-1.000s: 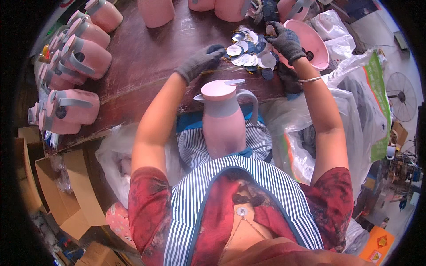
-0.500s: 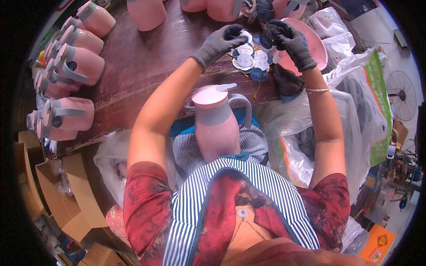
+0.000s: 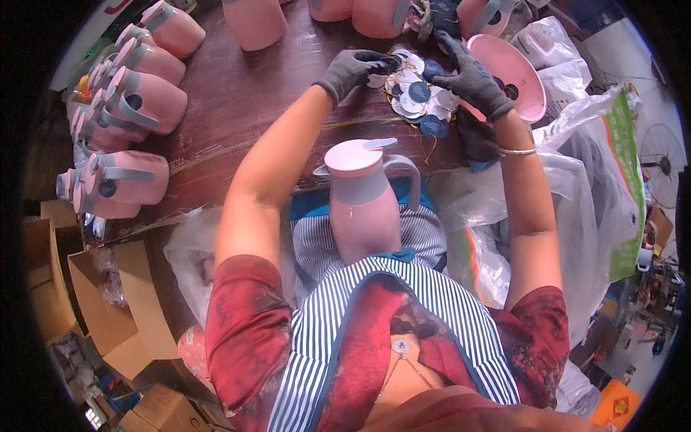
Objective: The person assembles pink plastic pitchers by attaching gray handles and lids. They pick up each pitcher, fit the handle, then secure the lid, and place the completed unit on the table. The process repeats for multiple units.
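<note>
At the far middle of the table lies a pile of round white and dark blue hang tags [image 3: 421, 97] with yellow strings. My left hand [image 3: 353, 74], in a grey work glove, reaches the pile's left edge; its fingertips are pressed together, and what they pinch is hidden. On the pile's right side my gloved right hand [image 3: 479, 88] has its thumb and fingers spread, with nothing seen between them. A pink jug [image 3: 365, 209] with a grey spout and handle stands upright in my lap, against the striped apron, its lid on. Neither hand touches it.
Several pink jugs [image 3: 147, 101] stand along the table's left side, more at its far edge. A pink oval basin [image 3: 529, 79] sits beyond my right hand. Clear plastic bags [image 3: 568, 194] crowd the right; an open cardboard box [image 3: 119, 309] is at lower left.
My right hand has come down to the tags and its fingers have spread. My left hand has lowered slightly at the pile's left edge. The view has shifted a little.
</note>
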`<state>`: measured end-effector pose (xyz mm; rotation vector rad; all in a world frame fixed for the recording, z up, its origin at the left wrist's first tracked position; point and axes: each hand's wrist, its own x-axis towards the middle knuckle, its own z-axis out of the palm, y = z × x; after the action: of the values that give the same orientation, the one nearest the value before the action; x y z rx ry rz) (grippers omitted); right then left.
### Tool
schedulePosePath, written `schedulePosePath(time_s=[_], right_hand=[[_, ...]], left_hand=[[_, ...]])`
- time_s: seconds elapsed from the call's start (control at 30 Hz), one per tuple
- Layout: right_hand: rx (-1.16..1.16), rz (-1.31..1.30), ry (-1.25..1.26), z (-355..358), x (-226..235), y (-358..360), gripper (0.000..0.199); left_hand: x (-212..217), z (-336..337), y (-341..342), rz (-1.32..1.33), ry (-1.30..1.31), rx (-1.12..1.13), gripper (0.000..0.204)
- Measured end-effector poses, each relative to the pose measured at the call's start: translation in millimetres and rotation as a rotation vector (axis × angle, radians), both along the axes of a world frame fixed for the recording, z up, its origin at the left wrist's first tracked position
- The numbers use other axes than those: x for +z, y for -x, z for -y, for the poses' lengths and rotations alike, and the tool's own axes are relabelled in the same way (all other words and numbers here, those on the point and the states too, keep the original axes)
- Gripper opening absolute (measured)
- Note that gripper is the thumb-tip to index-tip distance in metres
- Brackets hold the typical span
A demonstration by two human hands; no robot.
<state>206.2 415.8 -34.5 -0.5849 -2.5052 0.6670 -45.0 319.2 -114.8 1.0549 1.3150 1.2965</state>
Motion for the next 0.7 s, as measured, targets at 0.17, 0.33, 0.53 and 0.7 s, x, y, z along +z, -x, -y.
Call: schedulePosePath(time_s=[0.17, 0.33, 0.53, 0.7], right_hand=[[-0.351, 0.001, -0.642, 27, 24, 5, 0.042], [-0.392, -0.259, -0.871, 95, 36, 6, 0.032], [-0.034, -0.565, 1.162, 166, 15, 13, 0.046], [0.13, -0.922, 1.078, 205, 21, 5, 0.039]], left_hand=[[11, 18, 6, 0.192, -0.037, 0.106, 0.031], [14, 37, 13, -0.088, -0.341, 0.073, 0.029], [97, 147, -63, 0.804, -0.138, -0.1, 0.036], [86, 203, -114, 0.514, -0.265, 0.115, 0.033]])
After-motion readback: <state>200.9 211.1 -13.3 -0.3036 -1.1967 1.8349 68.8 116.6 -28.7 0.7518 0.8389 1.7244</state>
